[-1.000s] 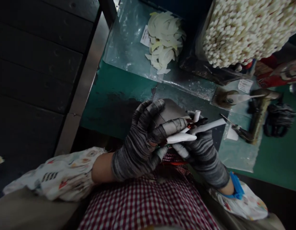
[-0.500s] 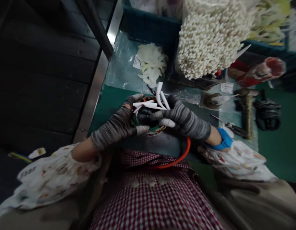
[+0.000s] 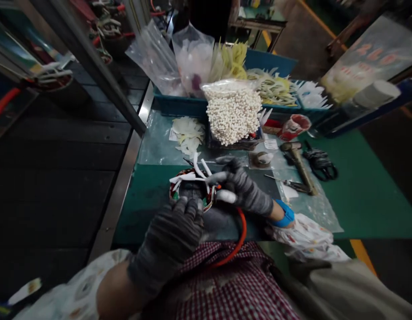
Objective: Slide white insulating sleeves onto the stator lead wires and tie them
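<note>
Motor coil (image 3: 191,189) is lying on a green table (image 3: 369,195) in a dim workshop (image 3: 302,26). Round; wired face is pointing upward, white tubes (image 3: 197,165) leaning away from the left hand (image 3: 171,244). It is sitting just beyond that hand's bent fingers, left of the right hand (image 3: 244,189). Whether either is gripping, cannot tell.

Wire-wound part (image 3: 192,190) on table (image 3: 376,200) | hammer (image 3: 301,171) right | bin (image 3: 182,106) behind | snips (image 3: 298,186), perhaps, beside hammer
</note>
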Demonstrator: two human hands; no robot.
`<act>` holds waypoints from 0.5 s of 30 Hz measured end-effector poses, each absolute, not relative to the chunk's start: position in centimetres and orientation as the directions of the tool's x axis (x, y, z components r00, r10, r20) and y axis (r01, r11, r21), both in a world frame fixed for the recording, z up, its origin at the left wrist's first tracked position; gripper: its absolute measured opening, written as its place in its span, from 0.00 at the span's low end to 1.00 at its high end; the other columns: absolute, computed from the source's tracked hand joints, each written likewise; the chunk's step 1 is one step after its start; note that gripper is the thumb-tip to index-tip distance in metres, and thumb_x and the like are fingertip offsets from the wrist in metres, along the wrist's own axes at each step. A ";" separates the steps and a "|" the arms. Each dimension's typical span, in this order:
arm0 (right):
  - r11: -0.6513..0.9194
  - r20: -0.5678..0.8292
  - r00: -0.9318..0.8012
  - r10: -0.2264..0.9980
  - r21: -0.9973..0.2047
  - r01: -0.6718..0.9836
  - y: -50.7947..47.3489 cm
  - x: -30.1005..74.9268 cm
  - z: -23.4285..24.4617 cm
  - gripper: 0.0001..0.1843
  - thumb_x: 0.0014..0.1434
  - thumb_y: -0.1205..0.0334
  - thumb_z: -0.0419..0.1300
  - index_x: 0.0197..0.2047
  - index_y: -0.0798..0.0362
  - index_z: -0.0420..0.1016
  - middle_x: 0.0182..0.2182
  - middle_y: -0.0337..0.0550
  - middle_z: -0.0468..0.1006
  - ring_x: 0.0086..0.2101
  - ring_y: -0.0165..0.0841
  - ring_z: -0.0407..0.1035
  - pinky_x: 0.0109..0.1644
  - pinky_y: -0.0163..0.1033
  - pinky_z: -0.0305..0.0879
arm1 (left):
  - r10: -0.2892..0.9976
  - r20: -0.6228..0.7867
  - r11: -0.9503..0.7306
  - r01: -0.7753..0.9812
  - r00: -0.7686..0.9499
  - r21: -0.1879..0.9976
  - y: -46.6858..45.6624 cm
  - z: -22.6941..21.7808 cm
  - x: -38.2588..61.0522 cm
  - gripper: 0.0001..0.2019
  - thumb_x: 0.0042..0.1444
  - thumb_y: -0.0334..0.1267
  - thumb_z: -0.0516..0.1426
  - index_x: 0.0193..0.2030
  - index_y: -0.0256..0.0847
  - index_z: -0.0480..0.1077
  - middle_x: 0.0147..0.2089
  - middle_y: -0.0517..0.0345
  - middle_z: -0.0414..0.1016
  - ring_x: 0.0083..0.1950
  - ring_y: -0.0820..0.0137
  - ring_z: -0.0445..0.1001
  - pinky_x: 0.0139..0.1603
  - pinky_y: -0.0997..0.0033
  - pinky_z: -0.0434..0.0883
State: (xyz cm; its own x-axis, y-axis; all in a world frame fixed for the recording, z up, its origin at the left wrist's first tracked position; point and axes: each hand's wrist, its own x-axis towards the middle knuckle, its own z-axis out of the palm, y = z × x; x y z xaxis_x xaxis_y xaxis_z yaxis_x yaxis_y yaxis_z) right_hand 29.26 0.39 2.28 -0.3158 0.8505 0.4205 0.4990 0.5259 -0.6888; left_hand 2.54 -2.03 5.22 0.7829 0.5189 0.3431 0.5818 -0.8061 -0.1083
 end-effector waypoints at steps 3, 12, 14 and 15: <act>0.387 0.613 -0.002 0.790 -0.495 0.778 1.6 33.0 2.8 0.11 0.69 0.53 0.68 0.52 0.43 0.84 0.53 0.47 0.77 0.55 0.47 0.73 0.65 0.63 0.72 | 0.416 0.391 -0.785 0.541 0.821 -0.302 -2.8 5.0 1.8 0.16 0.66 0.21 0.55 0.52 0.29 0.83 0.49 0.36 0.88 0.44 0.53 0.88 0.39 0.58 0.84; 0.029 0.693 0.177 0.699 -0.274 0.961 7.7 36.2 2.2 0.15 0.61 0.49 0.74 0.44 0.50 0.84 0.59 0.51 0.80 0.62 0.56 0.66 0.69 0.75 0.57 | 0.431 0.419 -0.847 0.519 0.799 -0.116 -1.9 5.3 0.1 0.19 0.69 0.24 0.52 0.58 0.37 0.81 0.55 0.47 0.88 0.53 0.60 0.86 0.54 0.60 0.82; 0.043 0.684 0.249 0.685 -0.379 0.924 8.0 35.7 2.3 0.13 0.62 0.52 0.74 0.43 0.51 0.82 0.56 0.51 0.82 0.62 0.56 0.67 0.70 0.77 0.54 | 0.457 0.463 -0.827 0.554 0.759 -0.092 -2.1 5.2 0.5 0.15 0.72 0.29 0.53 0.55 0.34 0.82 0.52 0.45 0.88 0.51 0.57 0.86 0.53 0.56 0.82; 0.095 0.682 0.251 0.687 -0.427 0.899 7.9 35.6 2.5 0.13 0.60 0.53 0.76 0.41 0.51 0.82 0.54 0.51 0.82 0.61 0.56 0.68 0.71 0.77 0.54 | 0.455 0.476 -0.822 0.560 0.753 -0.100 -2.2 5.2 0.7 0.14 0.73 0.30 0.54 0.53 0.34 0.82 0.51 0.45 0.88 0.50 0.57 0.86 0.53 0.55 0.81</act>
